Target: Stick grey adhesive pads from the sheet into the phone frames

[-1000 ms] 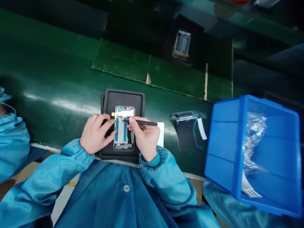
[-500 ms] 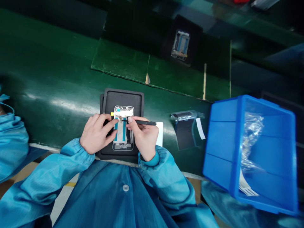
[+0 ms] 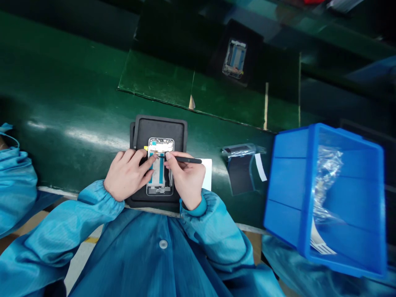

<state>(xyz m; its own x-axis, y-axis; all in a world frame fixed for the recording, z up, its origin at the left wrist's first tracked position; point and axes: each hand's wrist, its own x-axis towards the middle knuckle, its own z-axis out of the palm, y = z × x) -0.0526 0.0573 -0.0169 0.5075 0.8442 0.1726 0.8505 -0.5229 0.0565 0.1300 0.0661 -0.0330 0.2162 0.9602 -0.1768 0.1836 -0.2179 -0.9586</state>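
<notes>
- On the glossy green worktop, seen from the head camera, a black rubber mat carries a silver-rimmed phone frame with teal strips, lying flat.
- Left hand: grip open, holding nothing, fingertips bearing on the frame.
- Right hand: grip pinched shut on slim black tweezers, tips at the frame's upper middle.
- Technique: frame braced, tool held low; this seems sound for fine work.
- Right of the mat: a blue plastic bin.

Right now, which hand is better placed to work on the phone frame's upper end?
Right: the right hand holds the black tool, tip at the phone frame. The left hand holds no tool, and its fingers lie on the frame.
</notes>
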